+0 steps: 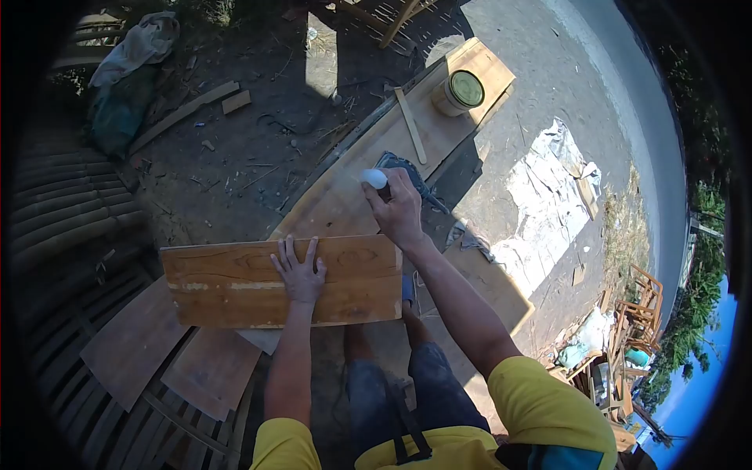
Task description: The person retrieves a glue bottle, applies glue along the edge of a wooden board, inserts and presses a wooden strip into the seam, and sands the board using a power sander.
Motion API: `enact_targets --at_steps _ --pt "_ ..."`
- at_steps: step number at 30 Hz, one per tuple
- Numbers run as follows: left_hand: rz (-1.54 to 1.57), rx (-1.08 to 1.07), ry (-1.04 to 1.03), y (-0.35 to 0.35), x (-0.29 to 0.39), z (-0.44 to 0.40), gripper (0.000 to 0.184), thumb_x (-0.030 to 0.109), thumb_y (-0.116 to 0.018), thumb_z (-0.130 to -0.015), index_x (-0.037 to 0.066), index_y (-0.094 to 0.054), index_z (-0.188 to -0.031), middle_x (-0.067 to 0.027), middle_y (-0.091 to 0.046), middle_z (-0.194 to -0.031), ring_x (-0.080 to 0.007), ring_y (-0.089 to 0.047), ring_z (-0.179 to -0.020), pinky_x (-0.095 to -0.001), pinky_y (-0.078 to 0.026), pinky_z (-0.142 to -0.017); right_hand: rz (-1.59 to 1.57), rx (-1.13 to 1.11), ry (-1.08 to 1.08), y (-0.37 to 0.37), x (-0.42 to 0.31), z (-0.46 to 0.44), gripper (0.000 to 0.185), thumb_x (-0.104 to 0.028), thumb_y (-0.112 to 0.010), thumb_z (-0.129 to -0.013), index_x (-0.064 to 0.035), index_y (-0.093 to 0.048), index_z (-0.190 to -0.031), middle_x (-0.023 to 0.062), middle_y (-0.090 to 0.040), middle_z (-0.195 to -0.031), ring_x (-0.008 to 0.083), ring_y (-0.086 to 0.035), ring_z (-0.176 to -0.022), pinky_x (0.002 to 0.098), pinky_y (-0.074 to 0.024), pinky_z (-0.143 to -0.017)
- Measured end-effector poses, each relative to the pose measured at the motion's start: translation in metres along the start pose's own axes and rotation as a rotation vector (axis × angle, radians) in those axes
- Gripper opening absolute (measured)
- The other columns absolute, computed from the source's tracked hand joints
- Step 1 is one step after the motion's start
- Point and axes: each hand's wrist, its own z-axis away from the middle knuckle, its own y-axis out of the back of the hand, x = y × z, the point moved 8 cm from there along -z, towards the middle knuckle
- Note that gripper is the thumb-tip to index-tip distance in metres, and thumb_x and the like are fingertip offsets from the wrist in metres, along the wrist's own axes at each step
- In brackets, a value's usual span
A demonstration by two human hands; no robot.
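My left hand [300, 272] lies flat with fingers spread on a wooden board [352, 290], which has a dark grain and pale patches along its middle. Above the board's right end, my right hand [399, 210] is closed around a small object with a rounded white end [375, 178] and a dark part below it; its kind is unclear. Just beyond that hand, a dark bluish cloth [411, 174] rests on a long wooden plank [345, 172]. The board overlaps the plank's near end.
Farther along the plank are a thin wooden strip [410, 125] and a tin with a greenish top [465, 89]. Bare wooden panels [137, 345] lie on a slatted bamboo bench [70, 196] at left. White sheeting [548, 204] and piled chair frames [642, 309] are at right.
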Motion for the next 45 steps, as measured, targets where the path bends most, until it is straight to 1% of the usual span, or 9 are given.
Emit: enact_targets --at_steps 6,20,22,24,26,30,35,39,45 --pt "0.009 -0.086 -0.043 0.018 0.002 -0.011 0.057 0.036 -0.072 -0.093 0.033 -0.059 -0.148 -0.0197 -0.035 -0.160 -0.0432 -0.025 -0.155 -0.0709 -0.020 -0.124 0.309 0.157 -0.253 0.117 0.110 -0.077 0.039 -0.027 -0.079 -0.091 0.0011 -0.070 -0.116 0.0185 -0.072 -0.106 0.0358 -0.074 -0.092 0.0448 -0.0569 -0.084" --pt "0.121 -0.245 -0.116 0.029 -0.023 -0.027 0.061 0.035 -0.081 -0.091 0.028 -0.061 -0.148 -0.0171 -0.040 -0.161 -0.0388 -0.036 -0.151 -0.0601 -0.028 -0.125 0.686 0.219 -0.348 0.098 0.254 -0.116 0.069 -0.041 -0.084 -0.086 0.0041 -0.064 -0.136 0.0235 -0.073 -0.125 0.0389 -0.071 -0.115 0.0463 -0.0551 -0.101" --pt "0.147 -0.254 -0.130 0.033 -0.042 -0.033 0.063 0.035 -0.082 -0.090 0.026 -0.060 -0.149 -0.0163 -0.041 -0.160 -0.0382 -0.038 -0.151 -0.0585 -0.029 -0.125 0.289 0.079 -0.493 0.105 0.206 -0.088 0.073 -0.040 -0.081 -0.090 0.0018 -0.057 -0.145 0.0219 -0.068 -0.132 0.0393 -0.067 -0.122 0.0450 -0.0541 -0.103" --pt "0.119 -0.175 -0.028 0.050 -0.085 -0.042 0.069 0.043 -0.083 -0.088 0.025 -0.059 -0.150 -0.0153 -0.043 -0.160 -0.0375 -0.039 -0.151 -0.0575 -0.027 -0.127 0.010 -0.131 -0.277 0.080 0.121 -0.058 0.072 -0.040 -0.080 -0.092 -0.0048 -0.055 -0.149 0.0223 -0.064 -0.138 0.0372 -0.068 -0.120 0.0448 -0.0559 -0.100" --pt "0.000 -0.128 0.109 0.077 -0.137 -0.053 0.078 0.053 -0.083 -0.085 0.018 -0.058 -0.150 -0.0145 -0.044 -0.159 -0.0342 -0.039 -0.151 -0.0590 -0.027 -0.126 0.266 -0.382 0.037 0.047 0.065 -0.026 0.076 -0.037 -0.081 -0.091 -0.0187 -0.047 -0.157 0.0243 -0.060 -0.138 0.0394 -0.070 -0.115 0.0476 -0.0588 -0.094" --pt "-0.162 -0.374 0.096 0.087 -0.196 -0.074 0.081 0.067 -0.078 -0.082 0.013 -0.063 -0.141 -0.0188 -0.057 -0.147 -0.0321 -0.047 -0.145 -0.0542 -0.030 -0.126 0.469 -0.488 -0.053 0.019 0.066 -0.019 0.091 -0.034 -0.085 -0.083 -0.0345 -0.036 -0.161 0.0239 -0.057 -0.128 0.0484 -0.068 -0.113 0.0554 -0.0593 -0.093" --pt "-0.167 -0.779 0.090 0.096 -0.208 -0.080 0.076 0.079 -0.072 -0.079 0.006 -0.072 -0.097 -0.0201 -0.076 -0.104 -0.0381 -0.072 -0.103 -0.0485 -0.055 -0.095 0.515 -0.467 0.026 0.025 0.052 -0.035 0.083 -0.031 -0.085 -0.079 -0.0213 -0.043 -0.151 0.0231 -0.059 -0.125 0.0475 -0.069 -0.110 0.0551 -0.0595 -0.090" --pt "0.020 -0.234 -0.030 0.142 -0.234 -0.046 0.081 0.083 -0.069 -0.079 0.003 -0.073 -0.087 -0.0213 -0.074 -0.084 -0.0387 -0.074 -0.085 -0.0506 -0.057 -0.080 0.435 -0.237 0.023 0.074 0.030 -0.028 0.080 -0.029 -0.085 -0.078 -0.0135 -0.045 -0.146 0.0227 -0.062 -0.124 0.0460 -0.070 -0.104 0.0539 -0.0591 -0.088" --pt "0.026 -0.367 0.442 0.172 -0.280 0.005 0.077 0.082 -0.066 -0.083 0.005 -0.070 -0.080 -0.0202 -0.072 -0.080 -0.0410 -0.071 -0.076 -0.0517 -0.055 -0.072 0.543 -0.039 -0.034 0.161 -0.036 -0.009 0.071 -0.023 -0.084 -0.082 -0.0159 -0.052 -0.145 0.0218 -0.065 -0.119 0.0398 -0.071 -0.103 0.0497 -0.0584 -0.088"
